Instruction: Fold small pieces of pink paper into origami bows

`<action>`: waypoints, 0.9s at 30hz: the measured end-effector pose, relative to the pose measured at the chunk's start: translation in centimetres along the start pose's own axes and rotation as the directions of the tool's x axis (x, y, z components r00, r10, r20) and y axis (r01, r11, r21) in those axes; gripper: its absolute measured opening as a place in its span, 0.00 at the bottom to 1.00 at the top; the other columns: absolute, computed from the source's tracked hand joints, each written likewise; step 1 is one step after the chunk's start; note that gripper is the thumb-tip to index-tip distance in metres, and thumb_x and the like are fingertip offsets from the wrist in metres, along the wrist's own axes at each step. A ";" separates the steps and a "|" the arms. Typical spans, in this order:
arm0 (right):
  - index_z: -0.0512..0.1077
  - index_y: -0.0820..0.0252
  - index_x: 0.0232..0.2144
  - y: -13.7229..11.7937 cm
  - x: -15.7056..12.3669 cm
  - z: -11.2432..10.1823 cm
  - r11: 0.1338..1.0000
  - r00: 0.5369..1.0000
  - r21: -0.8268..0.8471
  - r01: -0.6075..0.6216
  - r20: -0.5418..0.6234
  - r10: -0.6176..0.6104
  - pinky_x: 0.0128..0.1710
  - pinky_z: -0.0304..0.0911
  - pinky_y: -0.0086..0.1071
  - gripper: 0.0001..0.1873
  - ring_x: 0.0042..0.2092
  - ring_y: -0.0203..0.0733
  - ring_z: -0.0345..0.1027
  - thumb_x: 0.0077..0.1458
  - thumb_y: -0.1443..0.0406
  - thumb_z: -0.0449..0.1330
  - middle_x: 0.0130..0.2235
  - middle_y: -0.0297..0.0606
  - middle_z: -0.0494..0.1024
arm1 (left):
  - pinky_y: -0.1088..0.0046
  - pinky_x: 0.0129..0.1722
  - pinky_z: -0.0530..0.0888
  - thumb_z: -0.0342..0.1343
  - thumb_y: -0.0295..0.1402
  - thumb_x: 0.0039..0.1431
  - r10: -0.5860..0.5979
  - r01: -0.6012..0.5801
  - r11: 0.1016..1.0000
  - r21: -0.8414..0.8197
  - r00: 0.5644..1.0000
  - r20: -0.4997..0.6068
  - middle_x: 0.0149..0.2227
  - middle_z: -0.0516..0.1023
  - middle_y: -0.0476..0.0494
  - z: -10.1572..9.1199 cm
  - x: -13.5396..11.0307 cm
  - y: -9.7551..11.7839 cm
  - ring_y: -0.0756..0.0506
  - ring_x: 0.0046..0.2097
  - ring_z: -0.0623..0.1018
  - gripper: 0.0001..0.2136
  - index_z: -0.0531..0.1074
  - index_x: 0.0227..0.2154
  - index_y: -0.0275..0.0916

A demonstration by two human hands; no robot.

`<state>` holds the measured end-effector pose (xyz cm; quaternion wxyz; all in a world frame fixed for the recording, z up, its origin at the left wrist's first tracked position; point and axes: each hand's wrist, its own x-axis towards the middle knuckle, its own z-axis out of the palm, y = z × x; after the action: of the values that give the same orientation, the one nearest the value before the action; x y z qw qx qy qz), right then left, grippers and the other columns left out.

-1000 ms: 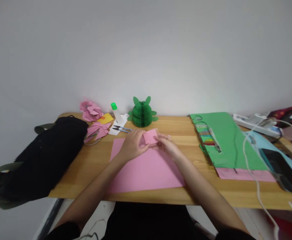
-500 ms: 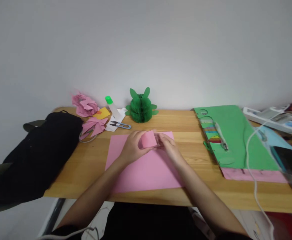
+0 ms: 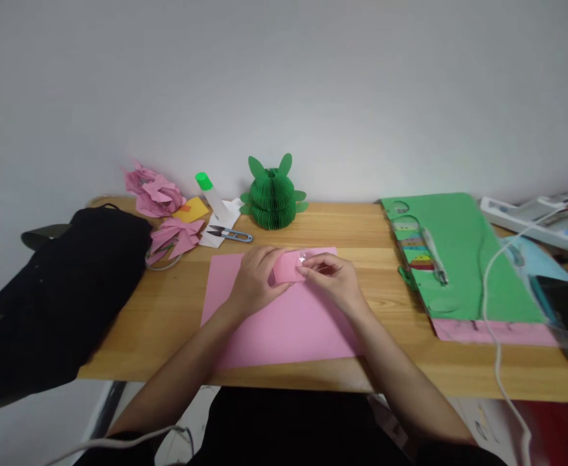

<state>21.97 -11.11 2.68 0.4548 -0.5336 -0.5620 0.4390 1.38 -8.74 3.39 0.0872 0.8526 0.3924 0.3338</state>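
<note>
Above a large pink paper sheet, my left hand is closed around a small pink paper pad. Shiny clear plastic wrap shows at the pad's right end. My right hand pinches at that end with thumb and forefinger, apparently on the plastic; the exact contact is too small to make out. Behind the hands lie blue-handled thread snips on a piece of white paper.
A green honeycomb paper figure stands at the back. Left of it are a glue stick, pink paper flowers and a black bag. To the right lie a green folder, a phone, a white cable and a power strip.
My right hand has turned, its thumb and forefinger now pinching at the pad's right end. The pad stays in my left hand. The camera view has shifted slightly.
</note>
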 end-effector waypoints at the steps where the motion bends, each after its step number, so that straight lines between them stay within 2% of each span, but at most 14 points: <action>1: 0.74 0.63 0.35 0.0 0.0 0.0 1.000 1.000 -0.006 -0.007 -0.005 0.007 0.37 0.73 0.33 0.11 0.35 0.35 0.73 0.63 0.59 0.62 0.36 0.35 0.79 | 0.56 0.52 0.74 0.65 0.39 0.58 0.006 -0.006 1.000 0.007 1.000 0.008 0.48 0.78 0.35 -0.1 0.0 0.1 0.36 0.51 0.77 0.23 0.70 0.54 0.38; 8: 0.74 0.63 0.33 0.0 -0.2 0.3 0.999 0.998 -0.019 -0.033 -0.049 0.032 0.34 0.72 0.31 0.12 0.32 0.33 0.72 0.63 0.59 0.62 0.33 0.33 0.78 | 0.57 0.52 0.72 0.63 0.37 0.60 0.040 -0.041 0.997 0.066 0.999 0.014 0.47 0.79 0.35 -0.2 -0.1 0.6 0.36 0.50 0.77 0.21 0.70 0.54 0.38; 14: 0.75 0.63 0.35 -0.7 -0.6 0.7 0.999 0.992 -0.023 0.029 -0.119 -0.032 0.39 0.73 0.35 0.09 0.35 0.35 0.73 0.61 0.61 0.65 0.38 0.36 0.79 | 0.58 0.51 0.73 0.63 0.34 0.59 0.051 -0.045 0.992 0.120 0.998 -0.047 0.47 0.79 0.34 0.0 -0.3 0.8 0.37 0.49 0.78 0.21 0.68 0.55 0.37; 21: 0.76 0.62 0.34 -1.0 -0.7 0.4 0.997 0.988 -0.018 0.072 -0.137 -0.074 0.45 0.73 0.39 0.09 0.44 0.40 0.76 0.59 0.61 0.66 0.41 0.39 0.81 | 0.57 0.51 0.73 0.64 0.33 0.57 0.049 -0.038 0.987 0.156 0.996 -0.071 0.48 0.79 0.35 0.2 -0.4 0.6 0.36 0.49 0.78 0.24 0.67 0.55 0.38; 27: 0.76 0.62 0.33 -1.1 -0.7 0.3 0.998 0.988 -0.003 0.071 -0.136 -0.070 0.45 0.73 0.39 0.10 0.42 0.40 0.75 0.58 0.60 0.67 0.40 0.38 0.81 | 0.56 0.51 0.73 0.64 0.33 0.56 0.044 -0.033 0.987 0.158 0.997 -0.065 0.48 0.78 0.35 0.2 -0.4 0.5 0.36 0.49 0.78 0.24 0.67 0.55 0.38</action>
<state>21.44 -11.85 3.63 0.5077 -0.5416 -0.5477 0.3859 1.66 -9.35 3.21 0.0000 0.8524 0.4036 0.3324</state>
